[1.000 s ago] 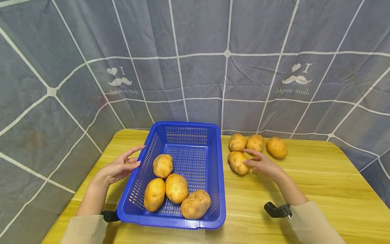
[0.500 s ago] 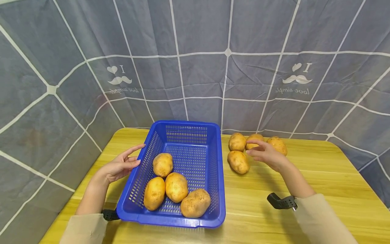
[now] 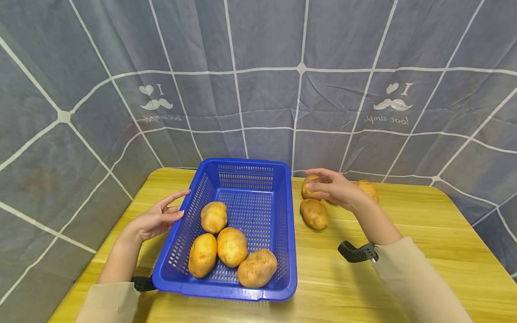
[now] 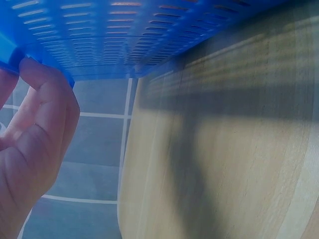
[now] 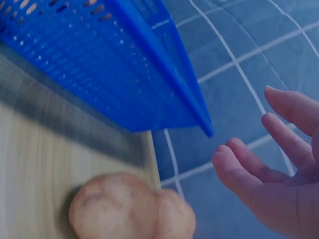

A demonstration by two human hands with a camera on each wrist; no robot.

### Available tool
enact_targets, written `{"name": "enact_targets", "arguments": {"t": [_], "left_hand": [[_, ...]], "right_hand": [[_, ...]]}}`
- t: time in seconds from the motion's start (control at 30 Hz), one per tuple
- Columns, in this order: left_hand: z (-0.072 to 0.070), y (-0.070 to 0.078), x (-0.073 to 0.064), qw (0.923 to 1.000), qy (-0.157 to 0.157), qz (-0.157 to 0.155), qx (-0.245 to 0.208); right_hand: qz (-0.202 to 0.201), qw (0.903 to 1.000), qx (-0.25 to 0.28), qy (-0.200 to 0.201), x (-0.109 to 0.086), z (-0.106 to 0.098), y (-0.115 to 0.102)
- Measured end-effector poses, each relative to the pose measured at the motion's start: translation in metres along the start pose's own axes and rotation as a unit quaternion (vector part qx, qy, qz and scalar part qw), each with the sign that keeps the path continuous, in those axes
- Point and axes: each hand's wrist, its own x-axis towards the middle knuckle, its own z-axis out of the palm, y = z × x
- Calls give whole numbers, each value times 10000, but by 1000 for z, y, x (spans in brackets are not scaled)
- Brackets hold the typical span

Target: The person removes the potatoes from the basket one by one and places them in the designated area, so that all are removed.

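My left hand [image 3: 155, 222] touches the outer left side of a blue plastic basket [image 3: 286, 251], fingertips right at its rim. In the left wrist view, bent fingers of that hand [image 4: 42, 119] meet the blue rim. Several potatoes lie in the basket, one of them brown and rough [image 3: 257, 268]. Right of the basket, my right hand [image 3: 337, 190] hovers over the loose potatoes, fingers spread with nothing between them. It partly covers a back potato [image 3: 308, 187] and hides most of another. A front potato [image 3: 314, 214] lies just below it; the right wrist view shows potatoes [image 5: 114, 206] beneath the spread fingers.
Another potato [image 3: 368, 190] lies behind the right wrist. All stand on a wood-grain table [image 3: 436, 233]. A grey curtain with white lines [image 3: 266, 103] hangs close along the table's back and left edges. Black wrist mounts [image 3: 357, 252] stick out from both sleeves.
My right hand has lifted away from the front potato, swung back and right, then come left over the back potatoes. The left hand and basket have stayed put.
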Motion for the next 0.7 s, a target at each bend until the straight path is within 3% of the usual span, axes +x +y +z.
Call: {"name": "enact_targets", "arguments": {"t": [0.4, 0.7], "left_hand": [[1, -1, -1, 9998, 135, -40, 110], [-1, -2, -1, 10000, 37, 14, 72]], "right_hand": [[200, 9993, -78, -317, 26, 45, -22], [215, 9985, 4, -496, 45, 72, -30]]}}
